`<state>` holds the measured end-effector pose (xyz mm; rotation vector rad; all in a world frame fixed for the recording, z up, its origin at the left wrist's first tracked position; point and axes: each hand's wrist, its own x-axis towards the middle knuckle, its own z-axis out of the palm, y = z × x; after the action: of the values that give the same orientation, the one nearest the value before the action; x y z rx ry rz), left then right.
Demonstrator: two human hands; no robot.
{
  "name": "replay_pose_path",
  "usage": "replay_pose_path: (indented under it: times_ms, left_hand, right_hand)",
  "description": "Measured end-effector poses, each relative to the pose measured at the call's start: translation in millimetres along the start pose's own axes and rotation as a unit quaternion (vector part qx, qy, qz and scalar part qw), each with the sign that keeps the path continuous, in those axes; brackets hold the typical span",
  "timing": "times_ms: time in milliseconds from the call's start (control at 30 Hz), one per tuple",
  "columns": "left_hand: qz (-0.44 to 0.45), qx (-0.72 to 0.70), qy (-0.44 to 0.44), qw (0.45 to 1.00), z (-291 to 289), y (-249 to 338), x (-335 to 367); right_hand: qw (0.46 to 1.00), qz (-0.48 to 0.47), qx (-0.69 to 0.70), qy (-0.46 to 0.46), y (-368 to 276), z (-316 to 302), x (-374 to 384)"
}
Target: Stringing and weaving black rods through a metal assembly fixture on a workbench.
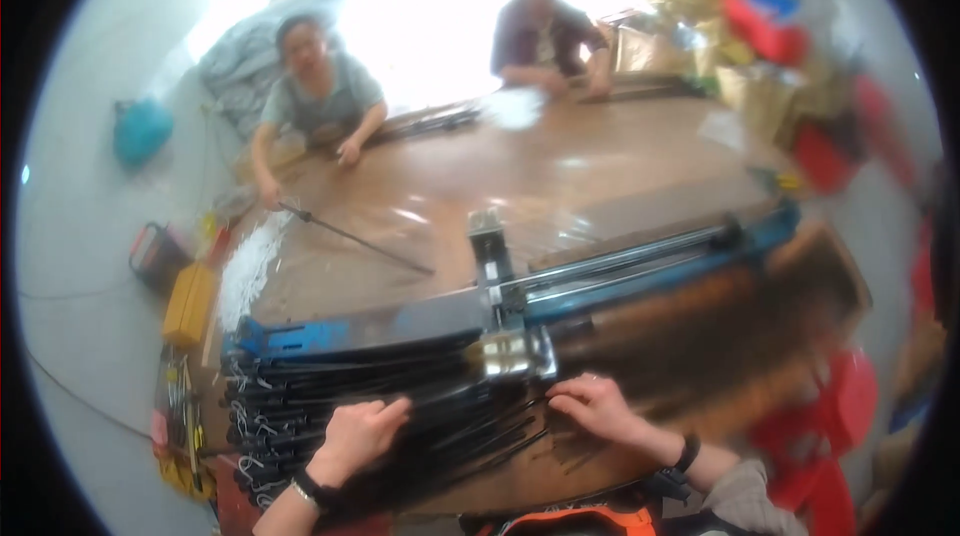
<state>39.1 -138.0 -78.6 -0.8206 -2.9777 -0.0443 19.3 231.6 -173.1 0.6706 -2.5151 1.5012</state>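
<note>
Many thin black rods [440, 436], some with white cords at their left ends, lie in rows along the near left side of the table. Over them my left hand [362, 438] is closed, its fingers curled; what they hold is blurred and hidden. My right hand [597, 408] pinches the end of a black rod near the table's front. Just beyond both hands stands a shiny metal clamp block [508, 354], part of a bench device with a blue rail [690, 271] and long steel bars. Neither hand appears to touch the block.
Across the brown table [600, 156] sit two people; the left one holds a long black rod [355, 238]. A heap of white cords [250, 271] lies at the left edge, beside a yellow box [187, 304]. Red plastic stools [850, 396] stand at the right.
</note>
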Motion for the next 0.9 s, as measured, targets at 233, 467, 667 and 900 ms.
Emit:
replay_pose_path:
  times_ms: [233, 467, 667, 900]
  left_hand:
    - [0.046, -0.07, 0.023, 0.996, -13, 30, -10]
    - [0.052, -0.081, 0.03, 0.995, -9, 70, 9]
    - [0.054, -0.104, -0.006, 0.993, -14, 81, 18]
    - [0.106, -0.069, -0.082, 0.988, -22, 108, 67]
  right_hand:
    - [0.999, -0.051, -0.007, -0.011, 5, -2, 0]
    - [0.997, -0.003, 0.075, 0.016, 5, -11, -19]
    - [0.99, -0.124, -0.042, 0.049, 5, -18, -31]
    - [0.937, -0.308, -0.157, 0.043, 9, -51, -11]
